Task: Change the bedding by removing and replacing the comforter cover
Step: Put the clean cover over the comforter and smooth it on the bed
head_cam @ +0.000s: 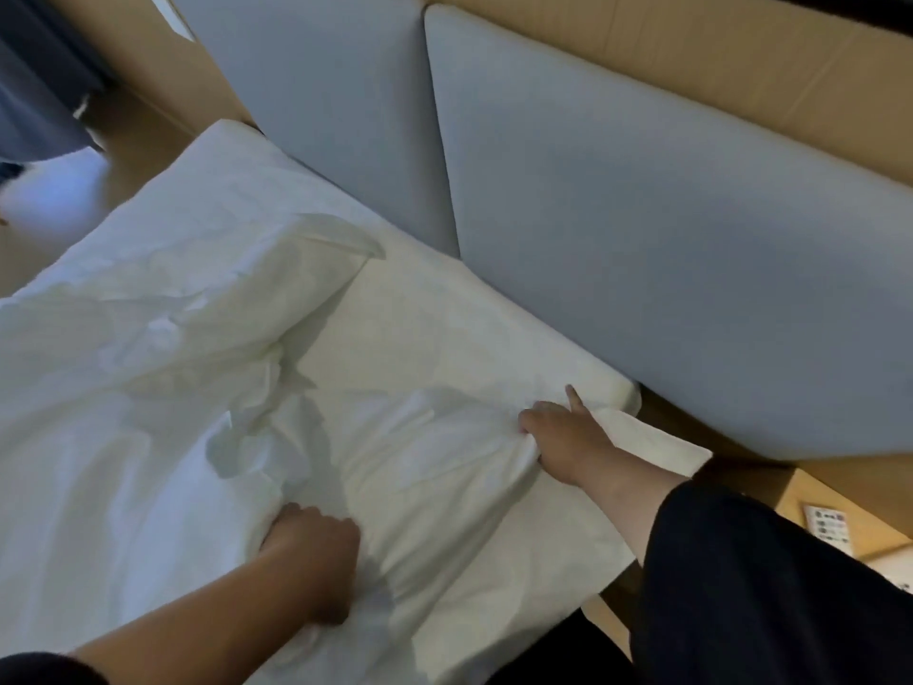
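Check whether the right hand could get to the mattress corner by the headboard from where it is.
Probably yes: the right hand already grips the white cover just short of that corner, index finger pointing toward it, nothing between.

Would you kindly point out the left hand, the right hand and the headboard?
left hand (316, 561), head view, knuckles.
right hand (560, 435), head view, back of hand.
headboard (642, 249), head view, right panel.

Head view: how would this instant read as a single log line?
left hand: grips bunched white cover | right hand: pinches cover near bed corner, forefinger straight | headboard: grey padded panels
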Available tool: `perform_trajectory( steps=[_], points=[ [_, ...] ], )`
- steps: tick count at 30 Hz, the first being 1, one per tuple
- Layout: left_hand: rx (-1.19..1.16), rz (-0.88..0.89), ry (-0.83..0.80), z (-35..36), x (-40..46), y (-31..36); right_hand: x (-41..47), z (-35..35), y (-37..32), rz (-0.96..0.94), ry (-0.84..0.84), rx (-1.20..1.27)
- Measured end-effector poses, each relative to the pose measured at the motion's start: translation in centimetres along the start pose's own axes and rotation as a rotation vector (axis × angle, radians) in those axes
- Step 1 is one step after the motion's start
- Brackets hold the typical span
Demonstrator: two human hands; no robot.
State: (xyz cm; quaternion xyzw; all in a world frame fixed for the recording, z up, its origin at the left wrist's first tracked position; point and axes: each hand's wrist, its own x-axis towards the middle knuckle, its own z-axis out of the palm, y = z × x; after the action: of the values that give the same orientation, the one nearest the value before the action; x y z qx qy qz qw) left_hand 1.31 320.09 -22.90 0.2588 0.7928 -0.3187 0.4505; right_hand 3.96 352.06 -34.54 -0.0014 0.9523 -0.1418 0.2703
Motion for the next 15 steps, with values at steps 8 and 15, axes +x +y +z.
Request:
perform_trajectory(
  steps=[8,15],
  points=[
    [-0.085,-0.270,0.442,-8.1,-3.0,-12.2,0.5,-13.4,0.5,-0.092,0.345,0.210],
    [-0.001,-0.496,0.907,-26.4,-4.5,-22.4,-1.0,-23.5,-0.6,-0.022,0.337,0.211]
  ],
)
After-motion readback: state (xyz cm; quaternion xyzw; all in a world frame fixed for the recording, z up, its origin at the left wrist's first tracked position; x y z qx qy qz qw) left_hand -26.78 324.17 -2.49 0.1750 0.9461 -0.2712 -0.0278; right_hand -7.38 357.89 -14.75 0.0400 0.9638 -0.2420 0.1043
